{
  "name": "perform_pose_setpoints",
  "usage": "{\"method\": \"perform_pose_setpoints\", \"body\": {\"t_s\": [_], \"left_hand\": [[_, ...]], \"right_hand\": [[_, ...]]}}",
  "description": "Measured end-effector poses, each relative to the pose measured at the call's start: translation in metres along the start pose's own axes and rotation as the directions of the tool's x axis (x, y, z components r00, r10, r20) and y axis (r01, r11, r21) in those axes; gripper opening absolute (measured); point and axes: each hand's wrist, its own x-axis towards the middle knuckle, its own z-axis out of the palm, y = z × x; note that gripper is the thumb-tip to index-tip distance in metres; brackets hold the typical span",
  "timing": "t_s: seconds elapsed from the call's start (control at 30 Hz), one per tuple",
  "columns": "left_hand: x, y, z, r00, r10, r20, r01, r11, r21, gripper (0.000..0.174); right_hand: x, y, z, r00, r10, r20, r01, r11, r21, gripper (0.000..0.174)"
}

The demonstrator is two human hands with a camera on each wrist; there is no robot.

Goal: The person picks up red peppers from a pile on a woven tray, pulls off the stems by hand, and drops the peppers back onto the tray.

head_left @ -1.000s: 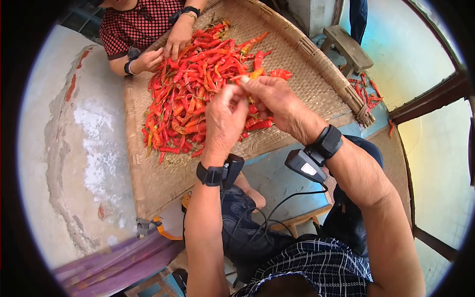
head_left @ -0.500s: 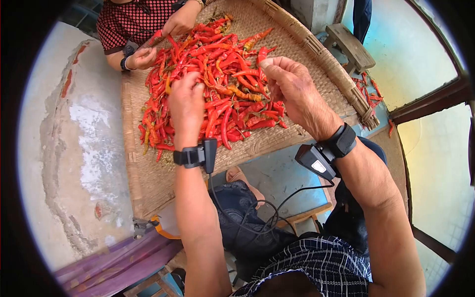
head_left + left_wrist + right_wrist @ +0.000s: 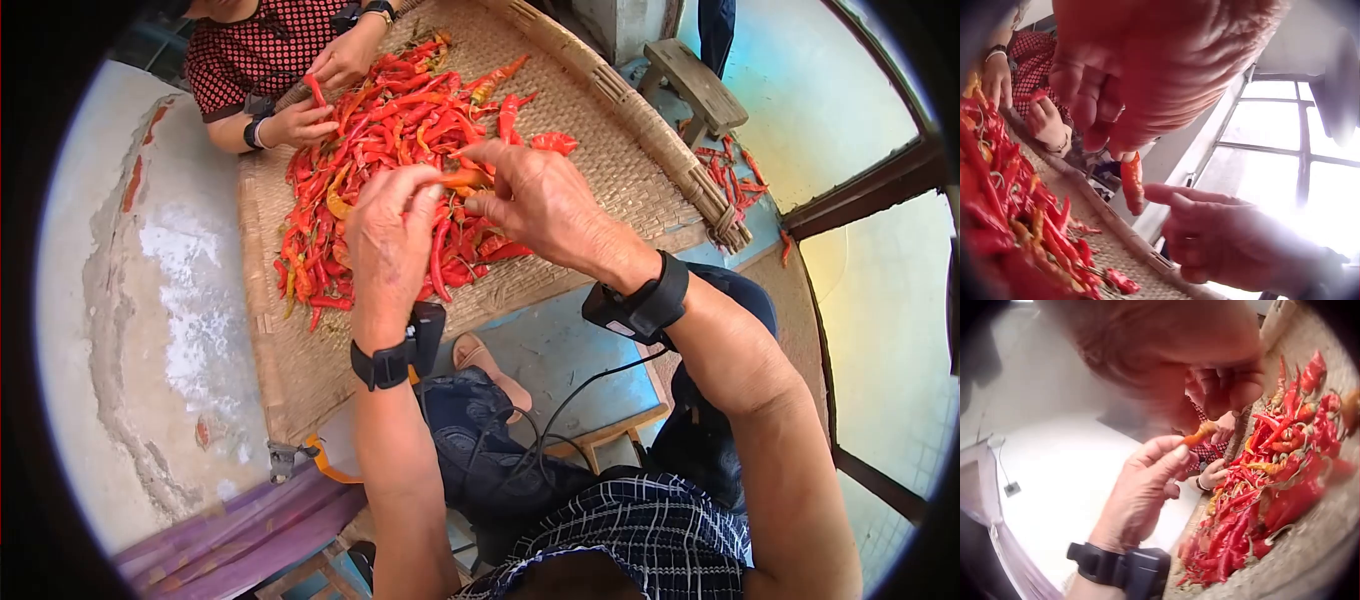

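Observation:
An orange-red pepper [image 3: 463, 178] is pinched by its end between the thumb and forefinger of my left hand [image 3: 388, 235], above the pile of red peppers [image 3: 320, 232]. My right hand [image 3: 550, 205] is at the pepper's other end, its forefinger extended and thumb apart. In the left wrist view, the right hand [image 3: 1222, 234] has a fingertip against or very near the pepper [image 3: 1132, 184]; contact is unclear. The right wrist view shows the left hand [image 3: 1141, 494] gripping the pepper [image 3: 1199, 434], with the right hand [image 3: 1179, 356] above, its other fingers bent.
The peppers lie on a large woven tray [image 3: 620, 170] with a raised rim. Across it, another person's hands [image 3: 300, 122] handle a red pepper. A wooden bench [image 3: 695, 85] and more peppers [image 3: 735, 180] are at the right. A cable [image 3: 560, 410] hangs below my wrists.
From apart, my hands have come together; the left moved from the pile and now holds the orange-red pepper. One second ago they were also together, at another yellowish pepper farther up.

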Motion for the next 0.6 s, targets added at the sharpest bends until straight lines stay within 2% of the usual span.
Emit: {"method": "perform_pose_setpoints", "body": {"t_s": [0.03, 0.1, 0.17, 0.2, 0.27, 0.3, 0.33, 0.37, 0.4, 0.43, 0.47, 0.5, 0.53, 0.6], "left_hand": [[-0.001, 0.003, 0.005, 0.998, 0.064, -0.012, -0.064, 0.996, -0.057, 0.010], [-0.004, 0.003, 0.009, 0.999, 0.038, 0.026, -0.035, 0.993, -0.110, 0.010], [-0.005, -0.001, 0.007, 0.992, 0.014, 0.127, 0.009, 0.985, -0.174, 0.012], [-0.005, -0.008, 0.005, 0.992, 0.015, 0.126, 0.007, 0.985, -0.173, 0.012], [-0.002, -0.028, 0.003, 0.940, -0.200, 0.277, 0.239, 0.964, -0.116, 0.017], [0.002, -0.036, 0.002, 0.940, -0.262, 0.216, 0.288, 0.953, -0.095, 0.022], [0.007, -0.060, 0.006, 0.957, -0.263, 0.122, 0.285, 0.933, -0.221, 0.027], [0.015, -0.061, 0.007, 0.950, -0.306, -0.059, 0.273, 0.910, -0.313, 0.031], [0.021, -0.060, 0.007, 0.905, -0.354, -0.235, 0.242, 0.884, -0.401, 0.035], [0.024, -0.063, 0.008, 0.904, -0.357, -0.234, 0.244, 0.882, -0.403, 0.035], [0.027, -0.064, 0.007, 0.913, -0.256, -0.317, 0.213, 0.963, -0.166, 0.037], [0.027, -0.064, 0.007, 0.918, -0.139, -0.371, 0.182, 0.980, 0.082, 0.040], [0.025, -0.062, 0.012, 0.967, -0.099, -0.234, 0.146, 0.970, 0.193, 0.037], [0.022, -0.070, 0.036, 0.995, 0.102, -0.009, -0.093, 0.941, 0.324, 0.025]], "right_hand": [[-0.001, 0.003, 0.001, 0.999, -0.044, 0.030, 0.046, 0.997, -0.069, 0.020], [-0.002, 0.004, 0.001, 0.994, -0.088, 0.059, 0.095, 0.987, -0.133, 0.022], [-0.002, 0.005, -0.005, 0.973, 0.021, 0.230, 0.053, 0.950, -0.308, 0.023], [-0.002, 0.007, -0.007, 0.973, 0.019, 0.229, 0.054, 0.950, -0.307, 0.023], [-0.004, 0.011, -0.011, 0.936, 0.087, 0.342, 0.065, 0.910, -0.409, 0.023], [-0.004, 0.014, -0.013, 0.936, 0.089, 0.341, 0.062, 0.910, -0.409, 0.023], [-0.005, 0.017, -0.014, 0.955, 0.071, 0.289, 0.052, 0.916, -0.398, 0.023], [-0.004, 0.018, -0.015, 0.970, 0.053, 0.236, 0.044, 0.921, -0.387, 0.022], [-0.003, 0.019, -0.017, 0.970, 0.055, 0.238, 0.043, 0.920, -0.389, 0.022], [-0.002, 0.019, -0.019, 0.983, 0.031, 0.178, 0.030, 0.944, -0.328, 0.022], [0.000, 0.018, -0.021, 0.993, 0.010, 0.117, 0.022, 0.964, -0.265, 0.021], [0.002, 0.017, -0.023, 0.993, 0.011, 0.120, 0.022, 0.964, -0.267, 0.021], [0.003, 0.016, -0.024, 0.996, 0.030, 0.082, -0.008, 0.966, -0.259, 0.020], [0.005, 0.016, -0.024, 0.998, 0.051, 0.048, -0.038, 0.967, -0.251, 0.019]]}}
